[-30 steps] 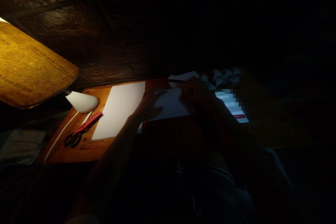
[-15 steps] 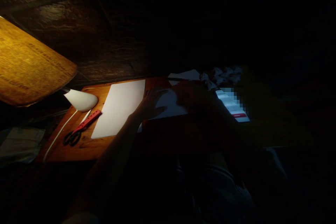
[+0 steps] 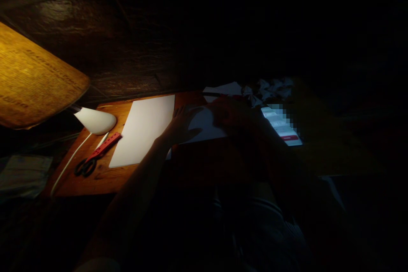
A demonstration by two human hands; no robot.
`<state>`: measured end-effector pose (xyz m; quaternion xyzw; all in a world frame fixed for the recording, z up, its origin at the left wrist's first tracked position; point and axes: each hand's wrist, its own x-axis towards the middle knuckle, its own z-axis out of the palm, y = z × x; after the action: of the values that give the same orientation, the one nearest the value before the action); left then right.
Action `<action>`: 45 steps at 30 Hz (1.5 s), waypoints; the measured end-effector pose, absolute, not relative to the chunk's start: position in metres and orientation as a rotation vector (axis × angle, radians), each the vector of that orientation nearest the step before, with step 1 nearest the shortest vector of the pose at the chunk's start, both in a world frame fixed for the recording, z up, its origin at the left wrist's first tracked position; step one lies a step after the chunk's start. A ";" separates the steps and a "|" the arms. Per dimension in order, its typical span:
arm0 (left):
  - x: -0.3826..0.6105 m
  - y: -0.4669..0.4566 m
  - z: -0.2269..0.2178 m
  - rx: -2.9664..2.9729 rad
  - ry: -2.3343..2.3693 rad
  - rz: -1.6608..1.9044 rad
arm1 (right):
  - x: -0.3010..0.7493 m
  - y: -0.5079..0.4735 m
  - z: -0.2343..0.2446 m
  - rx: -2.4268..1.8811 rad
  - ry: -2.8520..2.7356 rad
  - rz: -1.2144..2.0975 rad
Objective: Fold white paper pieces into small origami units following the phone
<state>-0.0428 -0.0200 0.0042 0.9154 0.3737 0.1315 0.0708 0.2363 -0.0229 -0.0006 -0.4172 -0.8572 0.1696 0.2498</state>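
Observation:
The scene is very dark, lit only from the left. My left hand (image 3: 181, 125) lies on the left part of a white sheet of paper (image 3: 205, 129) in the middle of the wooden table (image 3: 105, 178), its fingers spread flat. My right hand (image 3: 230, 115) rests on the right part of the same sheet; it is in deep shadow and its fingers do not show clearly. A larger white sheet (image 3: 143, 129) lies flat just to the left of my left hand.
A white lamp head (image 3: 94, 120) with a white cord sits at the table's left. Black-handled scissors (image 3: 85, 166) and a red ruler (image 3: 103, 147) lie beside it. A lit phone (image 3: 281, 126) lies to the right, crumpled paper (image 3: 269, 89) behind it.
Both hands stay on the paper; my right hand has shifted slightly left along it. The view has drifted a little.

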 end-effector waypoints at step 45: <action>-0.040 -0.023 0.006 2.735 1.144 0.363 | 0.236 -0.024 0.003 -1.168 -2.346 0.495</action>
<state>-0.0403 -0.0232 0.0058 0.9130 0.3818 0.1211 0.0772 0.2361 -0.0243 0.0027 -0.4256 -0.8550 0.1804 0.2351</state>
